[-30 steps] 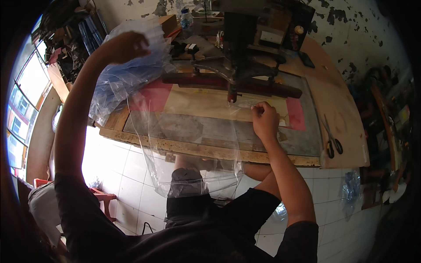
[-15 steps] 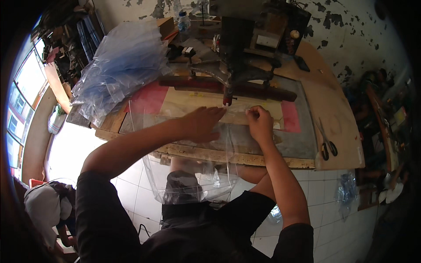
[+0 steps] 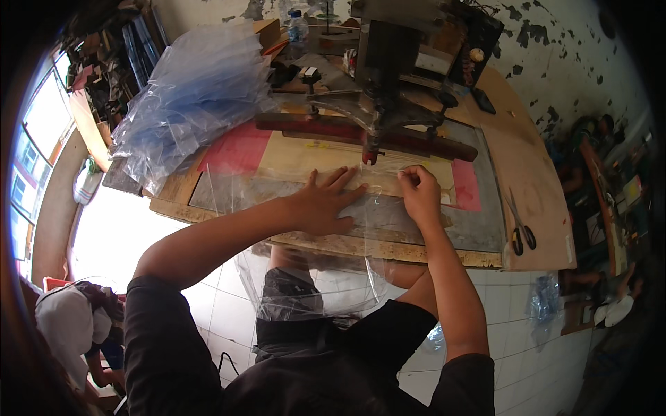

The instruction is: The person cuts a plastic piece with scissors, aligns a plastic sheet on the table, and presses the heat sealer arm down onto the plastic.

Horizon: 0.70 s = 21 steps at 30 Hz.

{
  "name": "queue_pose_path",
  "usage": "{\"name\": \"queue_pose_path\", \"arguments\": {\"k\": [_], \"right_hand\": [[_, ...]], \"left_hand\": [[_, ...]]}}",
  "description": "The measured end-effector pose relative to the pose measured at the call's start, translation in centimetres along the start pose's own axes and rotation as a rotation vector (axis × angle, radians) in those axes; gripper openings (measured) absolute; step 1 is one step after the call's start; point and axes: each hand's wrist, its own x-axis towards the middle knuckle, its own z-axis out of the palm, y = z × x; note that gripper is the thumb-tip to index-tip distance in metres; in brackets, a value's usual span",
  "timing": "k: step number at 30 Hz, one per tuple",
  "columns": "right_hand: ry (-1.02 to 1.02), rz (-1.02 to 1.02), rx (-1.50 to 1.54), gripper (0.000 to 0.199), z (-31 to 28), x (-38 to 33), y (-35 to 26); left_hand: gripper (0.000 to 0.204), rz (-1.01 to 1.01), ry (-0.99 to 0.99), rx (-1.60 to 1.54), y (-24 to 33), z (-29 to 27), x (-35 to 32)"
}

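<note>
Near the centre of the frame, the fingers [image 3: 345, 182] of the left hand [image 3: 322, 206] lie spread and flat on a clear plastic bag [image 3: 305, 229], pressing it to the tabletop [image 3: 444, 249]. Just to the right, the right hand [image 3: 418, 194] has its fingers pressed together, pinching the bag's upper edge below the tip of the sealing machine [image 3: 381, 90]. The bag lies across a tan board [image 3: 305, 156] and a grey mat [image 3: 479, 229], and its lower end hangs over the near tabletop edge in front of the person's lap.

Change: one second ago the left hand was raised at the upper left, by the stack of clear bags [image 3: 198, 90]; half a second ago it was reaching across; it now rests flat on the sheet. The right hand has stayed at the same spot. Both hands thus hold the sheet, which appears to be in the course of being flattened and aligned under the machine's red-brown bar [image 3: 430, 144].

Further out, scissors [image 3: 519, 225] lie at the right on a brown board, and a bottle [image 3: 297, 28] stands at the top.

Unclear: the bag's open edge is hard to trace because it is transparent; the machine's top is cut off; another person at lower left is only partly visible.
</note>
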Motion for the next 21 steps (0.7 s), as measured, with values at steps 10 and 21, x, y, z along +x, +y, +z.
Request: {"name": "queue_pose_path", "arguments": {"k": [10, 21], "right_hand": [[0.082, -0.095, -0.044, 0.019, 0.5, 0.0, 0.6], [0.042, -0.086, -0.1, 0.019, 0.2, -0.1, 0.1]], "left_hand": [[0.081, -0.046, 0.064, -0.001, 0.8, 0.3, -0.5], [0.08, -0.08, 0.087, 0.015, 0.8, 0.5, -1.3]]}}
